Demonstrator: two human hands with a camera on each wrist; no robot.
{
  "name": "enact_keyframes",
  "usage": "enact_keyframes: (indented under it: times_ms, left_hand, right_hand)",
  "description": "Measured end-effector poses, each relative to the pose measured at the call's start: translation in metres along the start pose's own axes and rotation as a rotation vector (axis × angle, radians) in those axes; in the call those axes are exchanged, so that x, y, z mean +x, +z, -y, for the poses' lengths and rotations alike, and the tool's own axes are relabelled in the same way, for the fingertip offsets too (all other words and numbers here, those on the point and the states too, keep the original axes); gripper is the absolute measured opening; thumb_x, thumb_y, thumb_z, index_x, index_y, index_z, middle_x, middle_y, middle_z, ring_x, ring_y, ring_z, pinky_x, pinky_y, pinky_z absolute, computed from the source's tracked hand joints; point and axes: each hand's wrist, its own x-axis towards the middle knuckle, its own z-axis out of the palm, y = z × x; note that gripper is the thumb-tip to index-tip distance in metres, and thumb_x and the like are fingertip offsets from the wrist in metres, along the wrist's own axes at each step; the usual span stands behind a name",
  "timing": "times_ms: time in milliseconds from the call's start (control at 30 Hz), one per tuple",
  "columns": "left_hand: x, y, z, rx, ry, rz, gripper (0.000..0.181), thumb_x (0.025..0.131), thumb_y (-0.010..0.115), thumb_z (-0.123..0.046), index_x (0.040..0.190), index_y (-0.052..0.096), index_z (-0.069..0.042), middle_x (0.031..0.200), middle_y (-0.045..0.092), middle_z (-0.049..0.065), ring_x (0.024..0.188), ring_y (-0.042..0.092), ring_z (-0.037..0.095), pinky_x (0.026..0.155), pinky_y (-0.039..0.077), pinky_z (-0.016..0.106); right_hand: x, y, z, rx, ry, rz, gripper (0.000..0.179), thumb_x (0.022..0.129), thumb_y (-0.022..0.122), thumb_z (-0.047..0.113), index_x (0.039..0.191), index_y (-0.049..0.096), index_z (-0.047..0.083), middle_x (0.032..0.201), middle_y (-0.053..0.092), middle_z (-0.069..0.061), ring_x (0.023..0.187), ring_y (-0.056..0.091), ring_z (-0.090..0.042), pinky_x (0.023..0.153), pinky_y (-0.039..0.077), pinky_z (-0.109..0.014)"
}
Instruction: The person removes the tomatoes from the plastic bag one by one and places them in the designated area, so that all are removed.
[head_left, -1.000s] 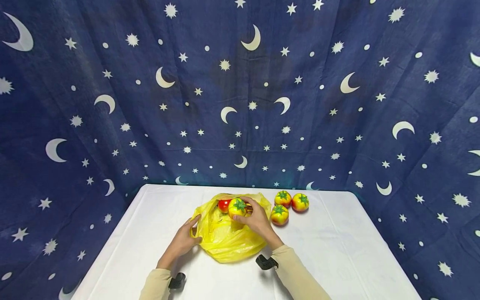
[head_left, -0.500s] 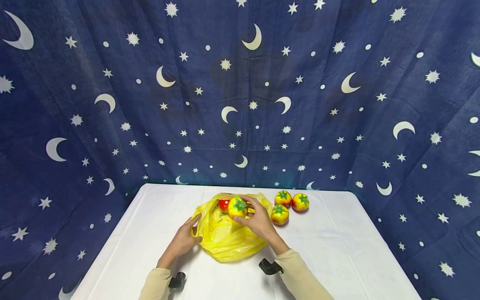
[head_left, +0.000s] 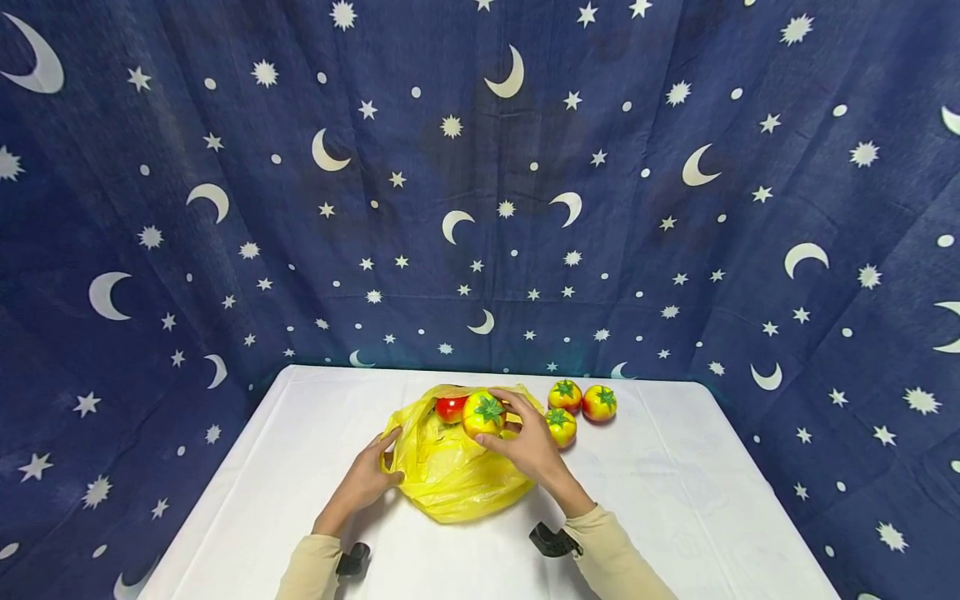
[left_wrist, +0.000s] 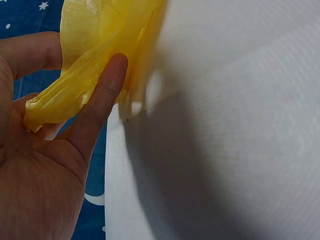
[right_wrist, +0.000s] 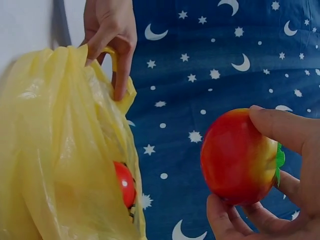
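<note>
Half-curled left hand [head_left: 367, 477] pinches the bag [head_left: 457, 492], apparently to steady it; curled right hand [head_left: 534, 446] grips a fruit [head_left: 481, 414] above it.

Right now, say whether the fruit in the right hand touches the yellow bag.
Apart: the right wrist view shows blue backdrop between the held fruit and the yellow bag.

A dark blue, moon-and-star-patterned curtain [head_left: 495, 275] hangs behind and beside a white-covered table [head_left: 675, 500].

Bright head view, dimmer wrist views, glints on yellow bag [right_wrist: 65, 145]
</note>
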Motion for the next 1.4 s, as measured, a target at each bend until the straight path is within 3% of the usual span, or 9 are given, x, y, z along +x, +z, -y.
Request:
enact_keyframes:
  times_ms: [267, 567, 800, 1000, 1200, 1400]
  left_hand:
    - [0.000, 0.000, -0.001, 0.009, -0.011, -0.002, 0.085, 0.073, 0.076, -0.006, 0.150, 0.041, -0.010, 0.153, 0.042, 0.016, 0.104, 0.061, 0.020, 0.096, 0.046, 0.045]
    - [-0.001, 0.000, -0.003, 0.010, 0.004, -0.007, 0.083, 0.073, 0.075, -0.004, 0.149, 0.042, -0.009, 0.147, 0.048, 0.013, 0.107, 0.061, 0.022, 0.095, 0.047, 0.046]
    - [0.000, -0.001, -0.003, 0.013, 0.000, -0.005, 0.084, 0.072, 0.076, -0.005, 0.149, 0.043, -0.011, 0.140, 0.052, 0.010, 0.102, 0.058, 0.018, 0.090, 0.046, 0.039]
    - [0.001, 0.000, -0.001, 0.004, 0.012, 0.000, 0.085, 0.072, 0.076, -0.004, 0.149, 0.042, -0.010, 0.138, 0.053, 0.010, 0.100, 0.059, 0.016, 0.088, 0.046, 0.037]
    - [0.000, -0.001, -0.001, 0.017, 0.009, -0.005, 0.084, 0.073, 0.076, -0.004, 0.149, 0.042, -0.010, 0.144, 0.050, 0.012, 0.106, 0.061, 0.021, 0.093, 0.047, 0.043]
    - [-0.001, -0.001, 0.001, 0.027, 0.016, -0.014, 0.083, 0.073, 0.075, -0.005, 0.149, 0.042, -0.010, 0.143, 0.051, 0.012, 0.103, 0.059, 0.020, 0.091, 0.046, 0.042]
  right_hand:
    - [-0.004, -0.009, 0.004, 0.020, -0.020, -0.019, 0.065, 0.074, 0.086, 0.024, 0.133, 0.058, 0.029, 0.135, 0.056, 0.000, 0.120, 0.056, -0.024, 0.096, 0.052, -0.036]
    - [-0.012, -0.020, 0.006, -0.028, -0.026, -0.056, 0.070, 0.072, 0.087, 0.028, 0.136, 0.058, 0.022, 0.138, 0.053, -0.004, 0.119, 0.054, -0.024, 0.093, 0.052, -0.033]
    - [-0.016, -0.030, 0.002, -0.051, -0.060, -0.076, 0.071, 0.072, 0.087, 0.027, 0.135, 0.058, 0.017, 0.139, 0.054, -0.004, 0.118, 0.056, -0.025, 0.090, 0.053, -0.028]
    - [-0.020, -0.040, 0.001, -0.097, -0.037, -0.090, 0.071, 0.072, 0.087, 0.029, 0.136, 0.058, 0.020, 0.139, 0.054, -0.005, 0.119, 0.055, -0.026, 0.091, 0.053, -0.038]
    - [-0.021, -0.047, -0.006, -0.101, -0.017, -0.096, 0.069, 0.072, 0.087, 0.029, 0.135, 0.059, 0.023, 0.138, 0.052, -0.007, 0.119, 0.056, -0.028, 0.093, 0.053, -0.050]
    - [-0.023, -0.053, -0.013, -0.127, -0.044, -0.102, 0.069, 0.072, 0.087, 0.029, 0.135, 0.059, 0.019, 0.135, 0.055, -0.005, 0.117, 0.057, -0.025, 0.090, 0.055, -0.045]
